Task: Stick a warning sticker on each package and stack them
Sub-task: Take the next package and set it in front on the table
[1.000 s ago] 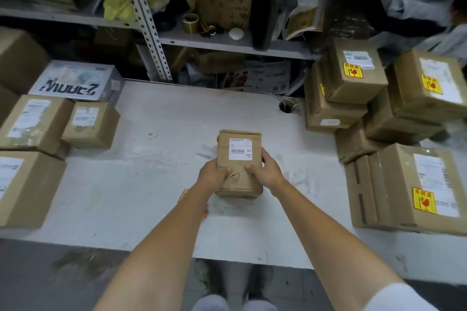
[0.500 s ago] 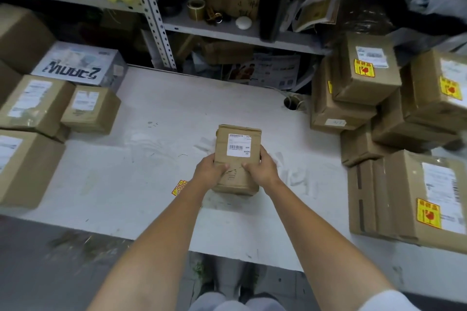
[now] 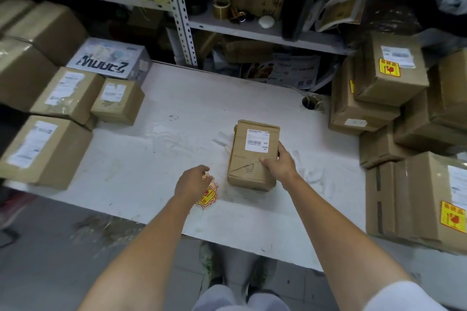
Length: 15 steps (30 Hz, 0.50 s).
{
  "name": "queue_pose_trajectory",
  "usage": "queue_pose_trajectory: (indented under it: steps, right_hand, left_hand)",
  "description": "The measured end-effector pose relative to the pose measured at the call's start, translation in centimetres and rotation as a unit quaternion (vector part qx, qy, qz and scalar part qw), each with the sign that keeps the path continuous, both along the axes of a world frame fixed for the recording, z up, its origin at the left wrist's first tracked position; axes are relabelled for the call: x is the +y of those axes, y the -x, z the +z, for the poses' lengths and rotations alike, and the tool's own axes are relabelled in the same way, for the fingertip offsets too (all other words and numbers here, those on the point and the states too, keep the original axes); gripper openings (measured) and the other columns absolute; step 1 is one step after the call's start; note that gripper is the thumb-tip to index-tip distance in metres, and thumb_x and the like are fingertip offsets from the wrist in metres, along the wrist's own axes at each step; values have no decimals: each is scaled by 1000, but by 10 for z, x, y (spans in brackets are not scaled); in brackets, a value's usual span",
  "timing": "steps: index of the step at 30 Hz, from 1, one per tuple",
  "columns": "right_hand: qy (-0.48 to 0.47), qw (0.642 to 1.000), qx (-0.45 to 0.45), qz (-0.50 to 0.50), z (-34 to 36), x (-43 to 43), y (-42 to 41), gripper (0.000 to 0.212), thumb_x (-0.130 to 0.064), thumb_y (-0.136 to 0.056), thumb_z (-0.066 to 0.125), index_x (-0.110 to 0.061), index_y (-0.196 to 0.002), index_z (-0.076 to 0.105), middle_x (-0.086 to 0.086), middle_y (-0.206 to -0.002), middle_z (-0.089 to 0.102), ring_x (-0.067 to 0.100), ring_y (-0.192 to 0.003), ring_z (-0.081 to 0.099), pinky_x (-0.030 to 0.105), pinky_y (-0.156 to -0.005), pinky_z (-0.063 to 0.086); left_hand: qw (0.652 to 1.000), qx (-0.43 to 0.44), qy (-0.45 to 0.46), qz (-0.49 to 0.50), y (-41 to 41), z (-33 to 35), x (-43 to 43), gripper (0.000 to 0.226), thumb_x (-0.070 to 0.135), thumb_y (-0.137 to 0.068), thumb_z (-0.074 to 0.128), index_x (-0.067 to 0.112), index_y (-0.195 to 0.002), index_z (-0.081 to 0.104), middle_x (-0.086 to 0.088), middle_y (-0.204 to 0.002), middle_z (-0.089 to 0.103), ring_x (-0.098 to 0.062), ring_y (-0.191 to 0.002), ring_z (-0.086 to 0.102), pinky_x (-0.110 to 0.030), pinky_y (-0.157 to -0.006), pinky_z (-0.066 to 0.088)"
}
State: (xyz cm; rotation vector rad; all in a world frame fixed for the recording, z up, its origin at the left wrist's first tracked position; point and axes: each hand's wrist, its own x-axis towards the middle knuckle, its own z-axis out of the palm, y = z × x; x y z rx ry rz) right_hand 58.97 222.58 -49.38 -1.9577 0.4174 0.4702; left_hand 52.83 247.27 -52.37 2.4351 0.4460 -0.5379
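The right hand [image 3: 279,168] is gripping the brown cardboard package [image 3: 252,156] at its 4 o'clock corner, steadying it (label up). The left hand [image 3: 192,180], fingers relaxed and empty, is hovering over the yellow-and-red warning stickers [image 3: 207,195] at 8 o'clock.

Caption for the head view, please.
Right hand holds brown package on white table; left hand hovers over warning stickers.

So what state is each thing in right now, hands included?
Middle package: flat on table, label up, no warning sticker.
Right hand: grips that package's near corner.
Left hand: relaxed, above sticker pile.
Sticker pile: loose on table.
Right-side boxes: stacked, several showing stickers.
Left-side boxes: no warning stickers visible.
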Motion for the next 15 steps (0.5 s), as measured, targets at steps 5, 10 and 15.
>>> queue_pose_trajectory:
  steps: [5,10,15]
  right_hand:
    - [-4,1000,-10,0,1,0,1,49,-11,-86,68,-23,-131,53,-8,-109,64,20,-107,61,38,-97,50]
    - [-25,1000,-19,-6,0,0,3,48,-10,-88,67,-23,-132,53,-9,-108,63,15,-101,59,27,-85,46]
    - [-35,999,-18,-10,-1,0,3,49,-10,-89,66,-23,-134,53,-9,-108,63,13,-99,58,26,-84,44]
  left_hand:
    - [994,2,-74,-82,24,-18,7,44,25,-93,58,19,-137,54,-6,-138,54,-26,-125,51,-36,-97,45]
    - [988,-28,-105,-109,39,-29,1,50,28,-95,58,17,-142,47,2,-150,42,-20,-136,38,-35,-99,43]
    - [985,-68,-96,-127,59,-39,-4,58,29,-96,60,17,-148,39,2,-158,30,-17,-148,22,-31,-105,40]
